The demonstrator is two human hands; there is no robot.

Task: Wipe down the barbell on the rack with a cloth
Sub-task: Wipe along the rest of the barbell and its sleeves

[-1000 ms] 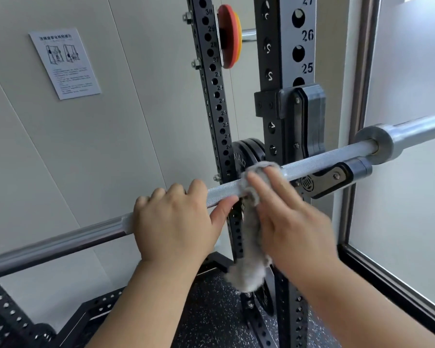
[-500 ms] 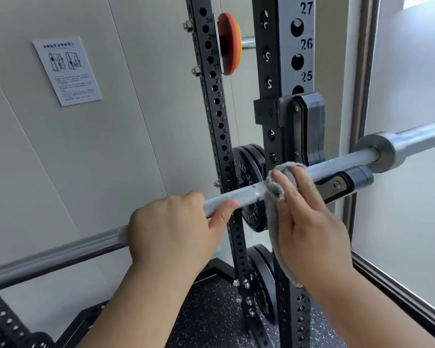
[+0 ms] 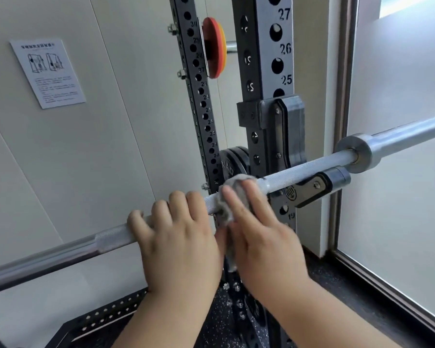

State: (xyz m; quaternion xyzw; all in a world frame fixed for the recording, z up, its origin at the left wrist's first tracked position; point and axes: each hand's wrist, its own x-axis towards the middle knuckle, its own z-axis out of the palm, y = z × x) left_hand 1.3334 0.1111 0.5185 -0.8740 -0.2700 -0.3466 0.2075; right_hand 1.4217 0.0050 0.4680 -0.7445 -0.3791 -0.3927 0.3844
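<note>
Head view: mid-wipe. Left hand (image 3: 178, 237) grips barbell (image 3: 299, 175); right hand (image 3: 264, 237) fingers flat, pressing cloth (image 3: 225, 209). Next: slide cloth toward 2 o'clock.

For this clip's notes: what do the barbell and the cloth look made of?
Barbell: metal, likely steel; silvery sheen, matte knurled texture in the grip zone, smooth polished stretch further left. Cloth: soft grey fabric, perhaps microfibre or terry; fuzzy nap, draping limply over the bar under the right hand.
</note>
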